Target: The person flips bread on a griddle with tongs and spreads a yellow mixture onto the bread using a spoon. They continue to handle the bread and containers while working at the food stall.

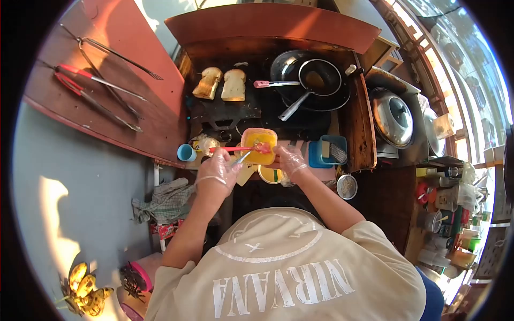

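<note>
My left hand (216, 170), in a clear plastic glove, is closed around a red-handled brush (235, 149) and a metal utensil (243, 157). The brush's pink head rests in a square tub (250, 138) of yellow spread. My right hand (289, 160), also gloved, grips the tub's right side. Beneath the tub lies a round yellow-rimmed container (270, 175), partly hidden. Two slices of bread, one browned (208, 83) and one paler (234, 85), lie on the dark cooking surface ahead.
A small pan (319, 77) sits in a black wok (342, 100) at the back. Blue containers (327, 153) and a strainer (347, 186) are at right. A blue cup (186, 153) stands left. Tongs (96, 84) lie on the left shelf.
</note>
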Action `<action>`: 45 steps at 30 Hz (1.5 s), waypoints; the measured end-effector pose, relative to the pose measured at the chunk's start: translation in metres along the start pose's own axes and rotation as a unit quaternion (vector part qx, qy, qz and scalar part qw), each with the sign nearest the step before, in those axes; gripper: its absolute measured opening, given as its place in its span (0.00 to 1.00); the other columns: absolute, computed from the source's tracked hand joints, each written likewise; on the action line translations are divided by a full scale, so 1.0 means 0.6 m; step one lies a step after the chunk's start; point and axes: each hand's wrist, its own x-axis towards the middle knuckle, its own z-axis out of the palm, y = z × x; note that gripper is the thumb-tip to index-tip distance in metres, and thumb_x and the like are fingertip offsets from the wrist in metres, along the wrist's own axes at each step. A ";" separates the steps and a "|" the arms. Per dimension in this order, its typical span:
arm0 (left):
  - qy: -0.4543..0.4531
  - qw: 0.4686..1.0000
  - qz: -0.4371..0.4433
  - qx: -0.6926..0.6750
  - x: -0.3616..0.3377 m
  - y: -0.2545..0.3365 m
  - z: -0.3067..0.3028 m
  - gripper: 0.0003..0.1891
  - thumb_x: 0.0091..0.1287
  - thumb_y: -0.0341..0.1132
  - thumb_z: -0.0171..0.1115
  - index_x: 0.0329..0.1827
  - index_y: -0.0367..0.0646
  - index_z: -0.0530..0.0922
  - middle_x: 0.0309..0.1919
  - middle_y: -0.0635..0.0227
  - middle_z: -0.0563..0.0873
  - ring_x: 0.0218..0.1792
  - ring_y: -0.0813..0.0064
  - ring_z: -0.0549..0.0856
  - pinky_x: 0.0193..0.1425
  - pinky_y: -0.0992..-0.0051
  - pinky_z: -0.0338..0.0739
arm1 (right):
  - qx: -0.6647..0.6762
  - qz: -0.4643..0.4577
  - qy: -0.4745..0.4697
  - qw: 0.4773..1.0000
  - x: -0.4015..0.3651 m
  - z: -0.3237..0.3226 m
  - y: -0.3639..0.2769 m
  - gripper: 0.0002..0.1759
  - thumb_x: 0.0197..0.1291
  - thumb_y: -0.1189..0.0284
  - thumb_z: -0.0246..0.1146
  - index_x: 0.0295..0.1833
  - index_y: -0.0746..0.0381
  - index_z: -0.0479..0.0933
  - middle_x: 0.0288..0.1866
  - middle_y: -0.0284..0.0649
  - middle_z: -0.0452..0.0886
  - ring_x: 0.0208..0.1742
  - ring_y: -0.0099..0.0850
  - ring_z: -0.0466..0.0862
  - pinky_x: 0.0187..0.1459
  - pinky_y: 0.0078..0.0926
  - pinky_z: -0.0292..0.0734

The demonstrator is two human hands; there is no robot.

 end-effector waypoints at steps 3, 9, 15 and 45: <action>0.018 0.999 -0.002 0.030 0.022 0.018 -0.001 0.21 0.57 0.53 0.74 0.40 0.46 0.78 0.32 0.55 0.87 0.37 0.50 0.86 0.41 0.55 0.78 | 0.019 0.000 0.002 1.000 0.012 0.013 0.008 0.17 0.62 0.69 0.63 0.49 0.74 0.80 0.48 0.50 0.82 0.49 0.40 0.86 0.46 0.39 0.90; 0.277 0.899 0.206 0.267 0.103 0.007 -0.045 0.18 0.58 0.51 0.73 0.42 0.49 0.87 0.33 0.63 0.89 0.44 0.58 0.88 0.50 0.60 0.79 | 0.032 -0.013 -0.005 0.999 0.037 0.036 0.014 0.19 0.63 0.69 0.63 0.52 0.74 0.79 0.48 0.48 0.83 0.49 0.40 0.86 0.44 0.38 0.90; -0.051 0.931 0.183 0.313 0.186 -0.017 -0.035 0.08 0.65 0.42 0.64 0.37 0.50 0.87 0.34 0.63 0.88 0.43 0.60 0.87 0.49 0.62 0.79 | -0.008 -0.022 -0.014 1.000 0.078 0.052 0.015 0.22 0.65 0.70 0.59 0.55 0.79 0.72 0.52 0.55 0.81 0.53 0.48 0.86 0.51 0.46 0.87; -0.119 0.951 -0.006 -0.284 0.368 -0.196 0.007 0.10 0.68 0.37 0.66 0.41 0.37 0.87 0.27 0.73 0.84 0.29 0.83 0.78 0.36 0.76 0.74 | 0.087 0.002 0.134 0.987 0.217 0.106 -0.024 0.19 0.61 0.70 0.64 0.50 0.76 0.76 0.48 0.50 0.80 0.48 0.44 0.86 0.45 0.42 0.91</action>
